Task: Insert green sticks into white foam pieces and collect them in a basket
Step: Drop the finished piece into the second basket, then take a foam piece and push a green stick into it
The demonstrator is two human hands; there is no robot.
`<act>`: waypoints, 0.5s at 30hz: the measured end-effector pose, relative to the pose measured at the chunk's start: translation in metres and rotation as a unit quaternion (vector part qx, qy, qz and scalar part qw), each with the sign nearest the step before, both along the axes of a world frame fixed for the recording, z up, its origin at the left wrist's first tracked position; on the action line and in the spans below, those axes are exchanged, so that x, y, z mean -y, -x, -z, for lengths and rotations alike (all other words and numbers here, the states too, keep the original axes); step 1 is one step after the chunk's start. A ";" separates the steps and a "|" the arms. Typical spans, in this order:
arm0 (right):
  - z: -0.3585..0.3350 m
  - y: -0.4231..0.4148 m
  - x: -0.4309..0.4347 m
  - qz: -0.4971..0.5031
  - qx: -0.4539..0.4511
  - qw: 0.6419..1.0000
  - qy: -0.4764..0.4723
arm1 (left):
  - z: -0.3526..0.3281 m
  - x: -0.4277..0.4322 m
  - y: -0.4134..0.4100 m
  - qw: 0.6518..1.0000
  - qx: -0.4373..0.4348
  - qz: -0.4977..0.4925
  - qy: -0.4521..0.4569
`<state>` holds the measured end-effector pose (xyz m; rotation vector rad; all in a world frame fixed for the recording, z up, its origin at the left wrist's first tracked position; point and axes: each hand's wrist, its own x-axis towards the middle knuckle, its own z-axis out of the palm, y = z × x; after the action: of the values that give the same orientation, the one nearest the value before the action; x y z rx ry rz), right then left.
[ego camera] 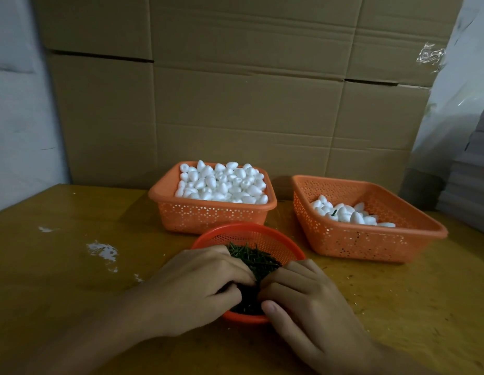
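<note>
left hand (205, 282), right hand (303, 296), green sticks (255, 259) between

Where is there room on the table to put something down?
Bare table left of the full basket and round basket, and front right, before the right basket. Crowded in the middle: left hand and right hand over the green sticks.

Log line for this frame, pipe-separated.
left hand: curled in green sticks, grasp hidden | right hand: same | round basket: under hands | middle basket: foam, full | right basket: few pieces
</note>
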<state>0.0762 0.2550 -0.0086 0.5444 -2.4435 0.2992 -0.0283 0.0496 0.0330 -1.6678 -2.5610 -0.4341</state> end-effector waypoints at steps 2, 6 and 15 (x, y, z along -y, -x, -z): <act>0.000 0.002 -0.002 -0.004 0.010 1.000 -0.012 | -0.007 -0.002 0.009 1.000 0.004 -0.015 -0.001; -0.001 0.004 -0.002 -0.002 0.000 0.999 -0.037 | -0.034 -0.015 0.041 0.980 -0.050 -0.090 -0.168; -0.002 0.003 -0.006 -0.015 0.018 0.999 -0.029 | -0.052 -0.030 0.142 0.958 0.058 -0.273 0.071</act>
<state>0.0729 0.2608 -0.0067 0.6051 -2.4879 0.2544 -0.1705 0.0795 0.0852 -0.9062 -3.0370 -0.3155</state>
